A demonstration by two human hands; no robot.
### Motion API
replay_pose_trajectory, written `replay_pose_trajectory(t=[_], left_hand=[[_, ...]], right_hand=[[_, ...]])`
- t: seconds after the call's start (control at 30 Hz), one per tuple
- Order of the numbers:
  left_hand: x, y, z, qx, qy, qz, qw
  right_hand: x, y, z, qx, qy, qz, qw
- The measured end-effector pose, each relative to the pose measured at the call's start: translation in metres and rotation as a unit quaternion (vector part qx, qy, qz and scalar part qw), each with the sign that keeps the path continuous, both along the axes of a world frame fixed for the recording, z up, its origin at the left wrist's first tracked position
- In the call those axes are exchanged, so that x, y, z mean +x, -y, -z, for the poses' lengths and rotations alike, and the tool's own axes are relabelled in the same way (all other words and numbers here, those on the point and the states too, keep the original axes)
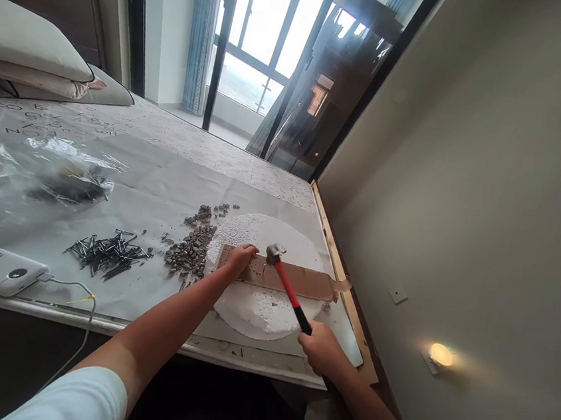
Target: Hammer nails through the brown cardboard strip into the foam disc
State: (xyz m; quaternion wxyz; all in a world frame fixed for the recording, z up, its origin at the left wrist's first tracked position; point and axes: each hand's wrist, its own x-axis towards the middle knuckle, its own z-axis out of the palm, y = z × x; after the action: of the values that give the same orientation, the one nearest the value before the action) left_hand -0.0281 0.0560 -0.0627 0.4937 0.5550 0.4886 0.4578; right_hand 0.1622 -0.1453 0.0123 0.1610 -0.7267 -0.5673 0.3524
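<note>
My right hand (323,351) is wrapped round the black grip of a claw hammer (289,283) with a red shaft. The metal head is raised above a long brown board (293,277) dotted with small holes or marks. Toward the board's left end my left hand (242,258) rests with its fingers closed together; whatever they pinch is too small to make out. Under the board lies a round white foam slab (254,311), its surface rough and crumbled. Left of the slab is a heap of grey gravel (191,249), and beyond it a pile of dark nails (110,251).
A white power bank (1,269) with a cable lies near the front edge. Behind it is a clear plastic bag (64,174) with dark contents. Pillows (32,40) are stacked at the far left. A wooden rail (338,256) and a wall (487,192) bound the right side.
</note>
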Motion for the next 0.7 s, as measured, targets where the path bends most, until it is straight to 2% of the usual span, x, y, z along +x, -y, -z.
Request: replay_pose_trajectory(t=[0.1, 0.23, 0.33, 0.53, 0.7], left_hand=[[-0.001, -0.001, 0.002, -0.052, 0.087, 0.011, 0.995], [-0.001, -0.007, 0.006, -0.098, 0.131, -0.005, 0.986], [-0.002, -0.011, 0.008, -0.132, 0.175, -0.015, 0.976], [-0.004, -0.009, 0.010, -0.119, 0.195, -0.007, 0.974], [-0.003, -0.010, 0.014, -0.122, 0.230, -0.008, 0.966]], right_hand=[[0.002, 0.000, 0.007, -0.025, 0.002, 0.004, 1.000], [0.001, 0.000, -0.017, 0.045, 0.000, 0.007, 0.999], [-0.005, 0.000, -0.031, 0.057, 0.014, -0.025, 0.998], [-0.010, 0.001, -0.012, -0.026, -0.008, -0.026, 0.999], [-0.009, 0.000, -0.019, 0.031, 0.029, -0.020, 0.999]])
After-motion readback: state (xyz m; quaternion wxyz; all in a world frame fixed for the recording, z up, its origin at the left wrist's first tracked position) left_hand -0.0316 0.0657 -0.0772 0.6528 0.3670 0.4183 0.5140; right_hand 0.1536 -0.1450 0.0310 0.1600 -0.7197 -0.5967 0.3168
